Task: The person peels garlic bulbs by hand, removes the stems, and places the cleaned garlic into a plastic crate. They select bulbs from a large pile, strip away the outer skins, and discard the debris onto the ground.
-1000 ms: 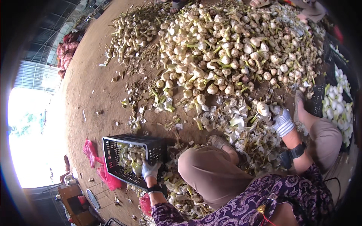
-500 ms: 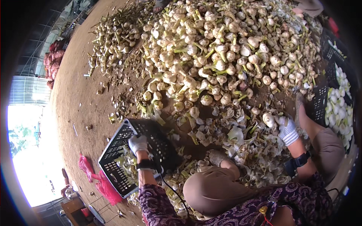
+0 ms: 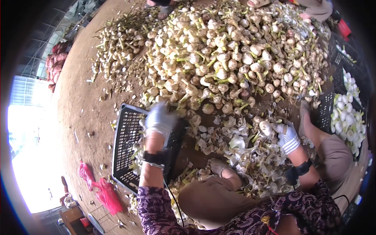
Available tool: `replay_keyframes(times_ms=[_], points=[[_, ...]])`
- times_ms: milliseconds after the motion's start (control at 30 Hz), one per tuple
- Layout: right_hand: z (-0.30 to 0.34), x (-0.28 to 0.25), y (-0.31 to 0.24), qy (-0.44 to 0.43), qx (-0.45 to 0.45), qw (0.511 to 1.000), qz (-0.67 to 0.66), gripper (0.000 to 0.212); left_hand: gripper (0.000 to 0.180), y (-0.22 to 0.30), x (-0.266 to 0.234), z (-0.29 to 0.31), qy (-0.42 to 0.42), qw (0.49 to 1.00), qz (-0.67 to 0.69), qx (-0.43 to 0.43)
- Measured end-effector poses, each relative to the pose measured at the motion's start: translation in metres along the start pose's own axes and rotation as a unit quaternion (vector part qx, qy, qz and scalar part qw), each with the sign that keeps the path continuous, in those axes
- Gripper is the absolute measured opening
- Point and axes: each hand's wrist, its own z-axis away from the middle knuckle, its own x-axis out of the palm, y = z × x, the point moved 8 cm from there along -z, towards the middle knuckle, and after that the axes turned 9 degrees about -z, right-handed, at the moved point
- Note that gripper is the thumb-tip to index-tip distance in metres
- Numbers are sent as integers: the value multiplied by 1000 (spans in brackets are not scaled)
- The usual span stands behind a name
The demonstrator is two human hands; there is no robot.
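1 huge heap of garlic bulbs (image 3: 223, 58) on the dirt floor (image 3: 82, 105), way too many to count; 1 black crate (image 3: 127, 123) on the left; 2 gloved hands: left hand (image 3: 159, 119) over the crate, blurred, so can't tell finger gap or contents; right hand (image 3: 288, 136) has fingers closed on 1 garlic bulb (image 3: 266, 127), over loose skins (image 3: 243, 143) (uncountable); imo bulb-handling step, next move prob needs steady right grip w/ left free.
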Motion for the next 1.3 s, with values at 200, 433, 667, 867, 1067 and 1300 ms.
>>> replay_keyframes(times_ms=[200,433,667,867,1067,1300], points=[[53,60,-27,-96,-42,995,7,21,85,215,16,118,-135,954,88,253],[92,61,-34,-185,-125,973,59,28,53,237,51,182,-57,797,597,72],[132,86,-55,-236,-250,914,218,43,42,239,90,201,-215,596,769,-87],[117,54,-32,-252,-105,962,-20,54,38,240,116,197,-249,541,792,-131],[133,55,-67,-254,-293,822,418,47,54,240,146,192,-274,514,774,-248],[108,28,-57,-108,-255,717,640,67,55,261,134,174,-329,511,793,-46]])
